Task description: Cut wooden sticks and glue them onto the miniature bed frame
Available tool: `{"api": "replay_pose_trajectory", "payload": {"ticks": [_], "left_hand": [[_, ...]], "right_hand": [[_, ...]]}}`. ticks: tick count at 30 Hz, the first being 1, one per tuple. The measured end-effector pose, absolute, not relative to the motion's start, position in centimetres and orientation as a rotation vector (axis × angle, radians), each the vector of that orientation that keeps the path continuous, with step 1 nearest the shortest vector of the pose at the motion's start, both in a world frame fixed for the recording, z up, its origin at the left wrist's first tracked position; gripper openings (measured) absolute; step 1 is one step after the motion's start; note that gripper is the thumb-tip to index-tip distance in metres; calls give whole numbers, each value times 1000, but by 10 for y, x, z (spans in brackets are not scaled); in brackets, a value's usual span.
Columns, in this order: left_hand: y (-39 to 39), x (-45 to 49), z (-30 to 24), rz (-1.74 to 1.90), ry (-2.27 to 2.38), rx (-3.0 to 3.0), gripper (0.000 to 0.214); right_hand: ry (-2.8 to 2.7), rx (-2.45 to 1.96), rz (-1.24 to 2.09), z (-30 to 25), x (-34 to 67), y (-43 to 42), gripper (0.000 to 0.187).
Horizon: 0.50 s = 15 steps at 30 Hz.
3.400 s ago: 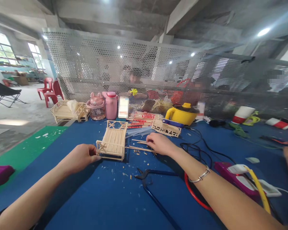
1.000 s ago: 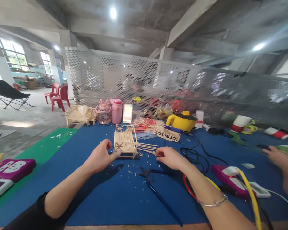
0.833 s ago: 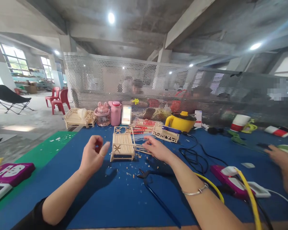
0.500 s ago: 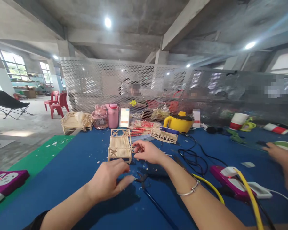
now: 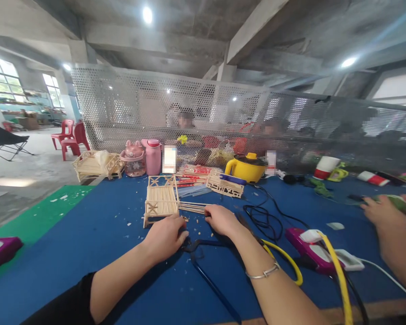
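A small bed-shaped model of thin wooden sticks (image 5: 161, 201), with crossed end rails, stands on the blue table. My left hand (image 5: 165, 238) is by its front right corner, fingers bent and thumb a little apart, with nothing visible between them. Several thin wooden sticks (image 5: 193, 207) lie side by side to the right of the model. At their right ends is my right hand (image 5: 222, 220), its fingers closed on them; the fingertips are partly hidden. Just in front of my left hand lie pliers (image 5: 212, 284) with dark blue handles, jaws towards the model.
Behind are a stick bench (image 5: 225, 184), red-and-white packets (image 5: 193, 176), a yellow pot (image 5: 247, 169), a pink bottle (image 5: 153, 156) and a pink jar (image 5: 134, 160). At right are black cable (image 5: 267, 216), a purple power strip (image 5: 311, 255) and another person's hand (image 5: 379, 211).
My right hand has moved right, away from the model, and the sticks now show between them. My left hand has come nearer the model's front corner, its fingers more bent. The view has shifted slightly.
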<state>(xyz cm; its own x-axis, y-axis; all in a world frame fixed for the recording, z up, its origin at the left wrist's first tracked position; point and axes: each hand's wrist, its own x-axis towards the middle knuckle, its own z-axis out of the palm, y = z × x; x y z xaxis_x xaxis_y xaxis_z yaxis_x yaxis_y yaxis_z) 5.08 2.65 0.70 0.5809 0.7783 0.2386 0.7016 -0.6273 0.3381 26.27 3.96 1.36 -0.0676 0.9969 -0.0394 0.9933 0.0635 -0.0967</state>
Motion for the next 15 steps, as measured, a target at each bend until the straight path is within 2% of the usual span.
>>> {"api": "replay_pose_trajectory", "payload": {"ticks": [6,15], "left_hand": [[29,35,2,581,1293,2476,19],[23,34,6,625,1256,2380,21]], "right_hand": [[-2236,-2173,44,14,268,44,30],[-2283,-2238,135,17,268,42,30]]}}
